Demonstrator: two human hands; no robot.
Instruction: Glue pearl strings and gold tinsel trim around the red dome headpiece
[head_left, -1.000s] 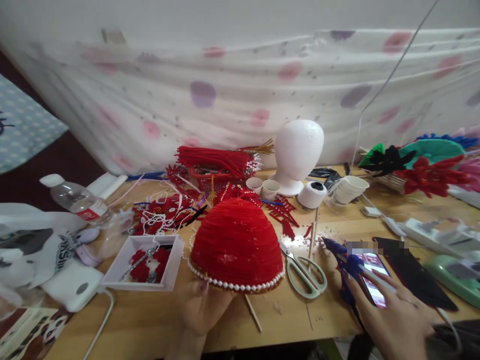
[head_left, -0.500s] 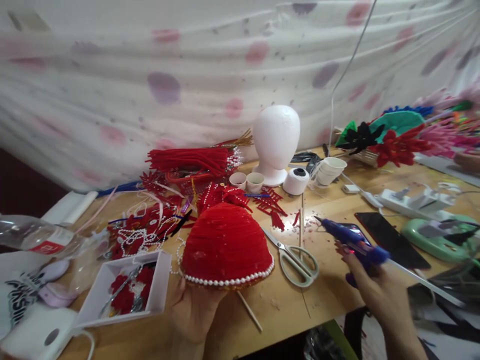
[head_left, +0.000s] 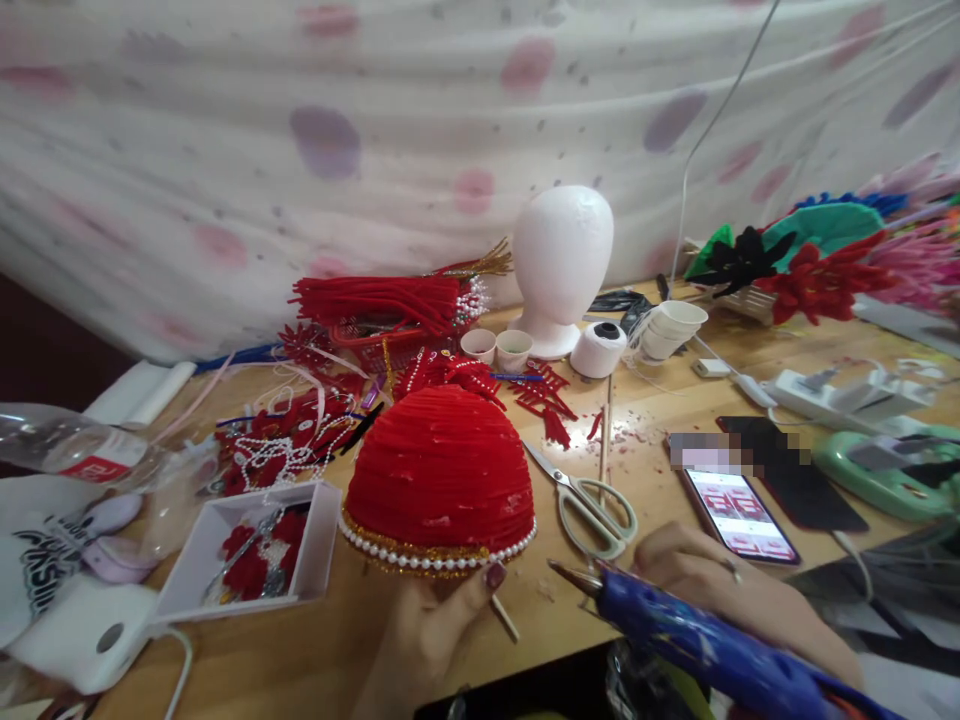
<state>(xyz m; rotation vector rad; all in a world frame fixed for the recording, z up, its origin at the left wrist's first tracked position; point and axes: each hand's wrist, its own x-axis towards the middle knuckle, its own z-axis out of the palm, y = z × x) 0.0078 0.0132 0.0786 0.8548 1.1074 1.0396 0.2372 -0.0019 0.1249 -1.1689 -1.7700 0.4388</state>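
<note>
A domed red cap [head_left: 442, 465], edged with gold trim and white pearls, rests in my left hand [head_left: 427, 620]. The thumb presses on its front rim and the other fingers are hidden beneath. My right hand [head_left: 720, 575] is low over the table, beside the scissors' handles, its fingers bent together and their tips hidden. A blue glue gun [head_left: 697, 640] lies across the view in front of this hand, nozzle towards the cap; its grip is out of sight. Open-bladed scissors [head_left: 596, 510] lie between the cap and a lit phone [head_left: 735, 505].
A white foam head [head_left: 562, 260] stands behind, near two small cups and a thread spool [head_left: 598, 350]. On the left are a white box [head_left: 322, 560] of red pieces, pearl strings and a bottle [head_left: 67, 445]. A dark phone [head_left: 802, 480] and power strip [head_left: 810, 395] are at right.
The cap has moved slightly left and tilted, and my left thumb now shows on its rim. My right hand has moved left; the glue gun is lower and nearer the camera, uncovering the lit phone.
</note>
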